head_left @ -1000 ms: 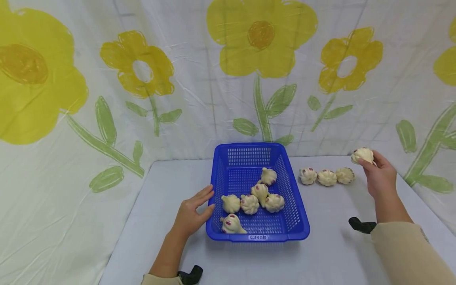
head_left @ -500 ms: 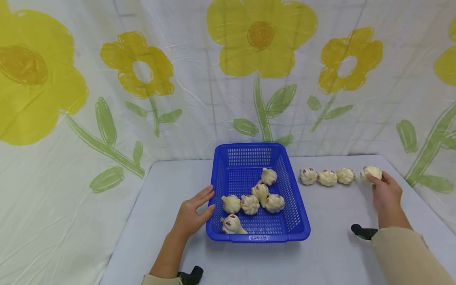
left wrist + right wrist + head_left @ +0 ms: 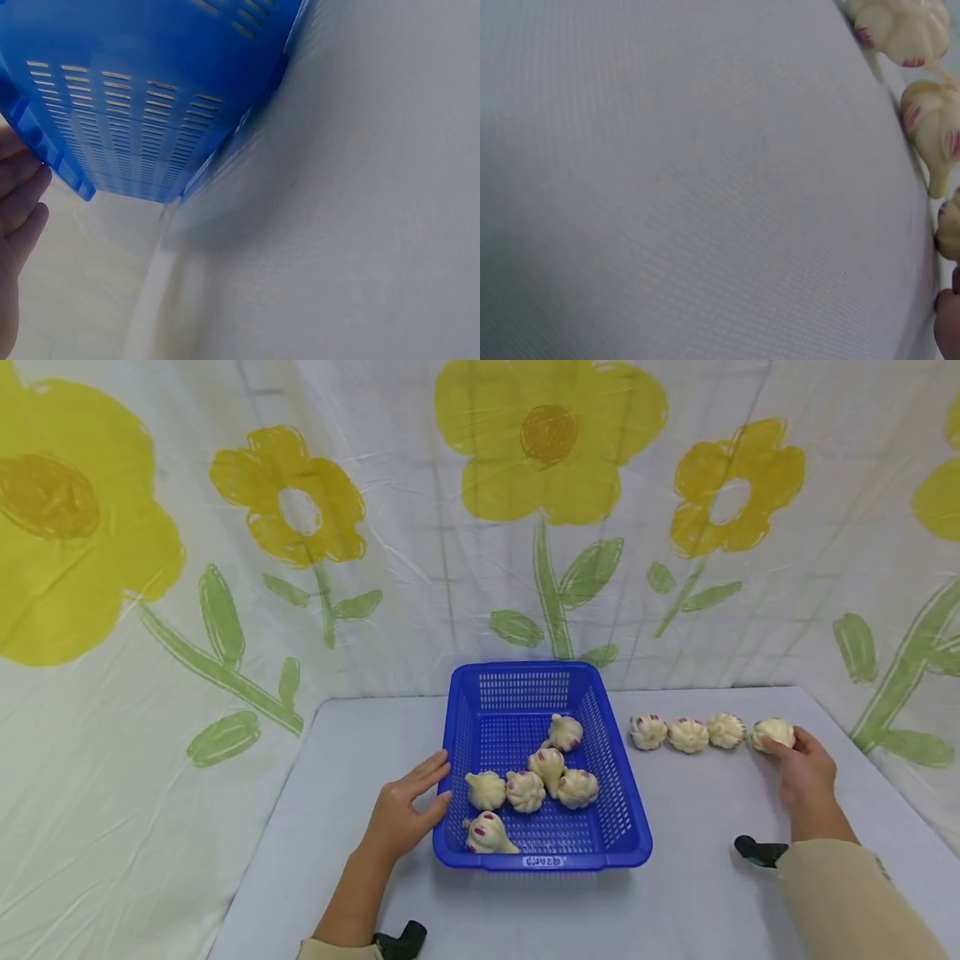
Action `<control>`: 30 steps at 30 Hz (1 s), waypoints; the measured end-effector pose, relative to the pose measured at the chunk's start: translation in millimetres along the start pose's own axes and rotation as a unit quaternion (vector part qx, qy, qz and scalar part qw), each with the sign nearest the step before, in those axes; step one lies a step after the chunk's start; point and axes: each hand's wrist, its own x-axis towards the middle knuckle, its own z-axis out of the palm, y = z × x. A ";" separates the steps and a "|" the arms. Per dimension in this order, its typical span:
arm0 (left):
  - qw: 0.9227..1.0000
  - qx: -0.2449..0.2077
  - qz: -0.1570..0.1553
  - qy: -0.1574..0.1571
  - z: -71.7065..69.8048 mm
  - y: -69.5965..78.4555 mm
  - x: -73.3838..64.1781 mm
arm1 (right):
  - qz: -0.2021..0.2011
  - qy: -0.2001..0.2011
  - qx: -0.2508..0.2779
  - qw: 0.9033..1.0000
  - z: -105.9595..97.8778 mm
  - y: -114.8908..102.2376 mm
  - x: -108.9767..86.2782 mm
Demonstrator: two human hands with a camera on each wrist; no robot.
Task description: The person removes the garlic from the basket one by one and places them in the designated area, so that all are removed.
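Currently six garlic bulbs (image 3: 525,792) in basket (image 3: 480,862), three bulbs (image 3: 687,735) beside; right hand (image 3: 810,772) pinching tenth (image 3: 771,731); left hand (image 3: 405,810) touching basket, thumb spread.

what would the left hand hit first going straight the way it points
The left hand would likely meet the left rim of the blue basket first; its fingers look right at that rim, though contact is hard to judge.

Pale label (image 3: 543,862), near rim of blue basket (image 3: 485,861), lettering unreadable
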 end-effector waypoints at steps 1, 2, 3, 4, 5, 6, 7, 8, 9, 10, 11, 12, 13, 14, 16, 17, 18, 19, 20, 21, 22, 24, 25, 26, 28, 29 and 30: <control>1.000 0.001 0.001 0.001 -0.1 0.4 -0.1 | -0.001 -0.002 -0.004 1.000 0.1 0.7 0.2; 1.000 0.000 0.001 0.002 -0.2 0.7 0.0 | 0.000 -0.004 -0.009 1.000 0.2 1.2 0.4; 1.000 0.000 0.001 0.002 -0.2 0.9 0.0 | 0.000 -0.007 -0.015 1.000 0.3 1.7 0.5; 1.000 0.000 0.002 0.002 -0.3 1.1 0.1 | 0.001 -0.009 -0.022 1.000 0.2 2.1 0.6; 1.000 -0.002 0.000 0.001 -0.3 1.1 0.1 | 0.003 -0.010 -0.029 1.000 0.0 2.5 0.8; 1.000 -0.003 -0.001 0.000 -0.2 1.0 0.1 | 0.002 -0.012 -0.035 0.999 -0.4 2.9 1.2; 1.000 -0.005 -0.002 0.000 -0.2 0.9 0.1 | 0.000 -0.014 -0.045 0.999 -0.7 3.1 1.3; 1.000 -0.005 0.000 0.001 0.0 0.8 0.2 | 0.000 -0.015 -0.054 0.998 -0.9 3.4 1.6; 1.000 -0.006 0.003 0.003 0.2 0.3 0.1 | -0.003 -0.018 -0.062 0.998 -1.3 3.8 1.7; 1.000 -0.007 0.004 0.004 0.4 -0.1 0.0 | -0.006 -0.021 -0.069 0.997 -1.7 4.3 2.2; 1.000 -0.007 0.006 0.006 0.6 -0.6 -0.1 | -0.011 -0.024 -0.076 0.997 -1.9 4.8 2.7; 1.000 -0.008 0.008 0.009 0.8 -0.9 -0.1 | -0.017 -0.027 -0.080 0.996 -2.0 5.2 3.4; 1.000 -0.009 0.011 0.011 1.0 -1.3 -0.1 | -0.022 -0.029 -0.088 0.995 -2.0 5.7 3.9; 1.000 -0.009 0.014 0.013 1.1 -1.7 -0.1 | -0.026 -0.029 -0.092 0.995 -2.0 6.3 5.1; 1.000 -0.012 0.017 0.015 1.4 -2.0 -0.1 | -0.033 -0.029 -0.102 0.994 -2.2 7.6 7.5; 1.000 -0.013 0.018 0.016 1.4 -2.0 0.0 | -0.035 -0.028 -0.110 0.993 -2.0 8.0 8.5; 1.000 -0.014 0.019 0.016 1.5 -2.0 0.1 | -0.036 -0.026 -0.120 0.992 -1.9 8.5 9.8; 1.000 -0.014 0.020 0.016 1.5 -1.8 0.2 | -0.036 -0.023 -0.129 0.991 -2.1 9.0 11.0; 1.000 -0.013 0.020 0.015 1.4 -1.5 0.4 | -0.037 -0.022 -0.138 0.990 -2.0 9.2 12.0; 1.000 -0.012 0.018 0.014 1.3 -1.2 0.5 | -0.037 -0.021 -0.146 0.988 -2.0 9.3 12.4; 1.000 -0.011 0.016 0.011 1.3 -1.0 0.6 | -0.037 -0.021 -0.155 0.987 -1.9 9.3 12.8; 1.000 -0.009 0.012 0.008 1.0 -0.5 0.7 | -0.033 -0.019 -0.157 0.987 -1.7 9.1 13.0; 1.000 -0.008 0.008 0.006 0.9 -0.3 0.7 | -0.033 -0.018 -0.161 0.986 -1.3 8.9 12.4; 1.000 -0.008 0.006 0.005 0.6 0.0 0.7 | -0.032 -0.018 -0.171 0.985 -0.9 8.7 11.5; 1.000 -0.011 0.006 0.005 0.2 0.5 0.8 | -0.029 -0.016 -0.177 0.984 -0.2 8.4 9.9; 1.000 -0.012 0.008 0.007 0.0 0.7 0.9 | -0.028 -0.015 -0.180 0.983 0.3 8.2 8.7; 1.000 -0.013 0.010 0.009 -0.2 1.1 0.9 | -0.028 -0.015 -0.185 0.982 0.8 7.9 7.5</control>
